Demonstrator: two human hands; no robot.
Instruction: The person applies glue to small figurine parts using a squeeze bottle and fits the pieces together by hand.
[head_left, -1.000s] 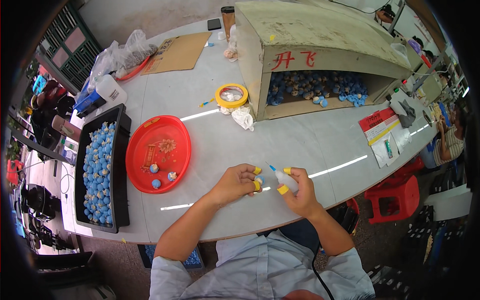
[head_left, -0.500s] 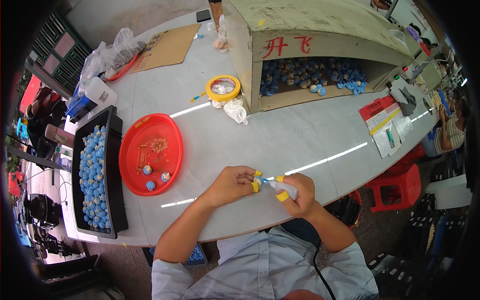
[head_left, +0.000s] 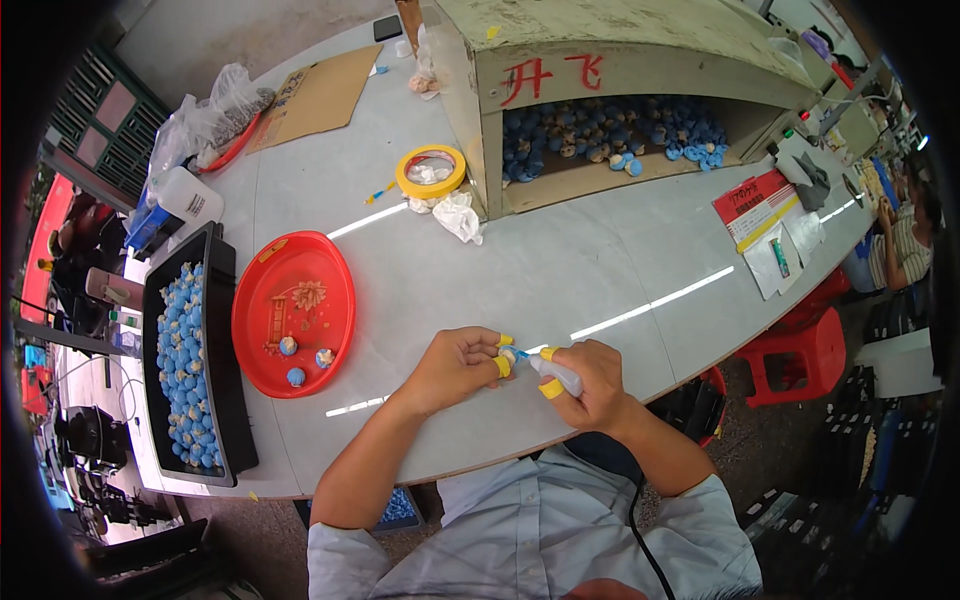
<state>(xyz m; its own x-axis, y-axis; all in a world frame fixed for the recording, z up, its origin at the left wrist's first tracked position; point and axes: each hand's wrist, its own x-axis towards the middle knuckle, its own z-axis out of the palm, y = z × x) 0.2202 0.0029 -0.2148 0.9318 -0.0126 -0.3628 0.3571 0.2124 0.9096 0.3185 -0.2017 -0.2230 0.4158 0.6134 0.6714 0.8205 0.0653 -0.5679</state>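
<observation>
My left hand [head_left: 455, 368] pinches a small blue-and-cream doll-head piece [head_left: 513, 355] between thumb and fingertips above the near part of the table. Opposite it, my right hand [head_left: 598, 385] grips a small white squeeze bottle [head_left: 566, 377], whose thin tip points left at the piece; whether it touches is too small to tell. Yellow tape wraps fingertips on both hands. To the left, a round red tray [head_left: 344, 270] carries three similar blue pieces. Beyond that stands a black bin [head_left: 226, 400] full of blue pieces.
A pale green box-like cabinet [head_left: 640, 65] with an open front holds many blue pieces at the back. Beside it lie a yellow tape roll [head_left: 404, 172] and crumpled tissue [head_left: 459, 216]. Cardboard [head_left: 318, 98] lies far left, a red-and-white packet [head_left: 752, 205] right. A red stool [head_left: 800, 357] stands below.
The whole view has shifted slightly, with most table items now a little further left. Both hands keep nearly the same pose, the bottle tip still at the piece.
</observation>
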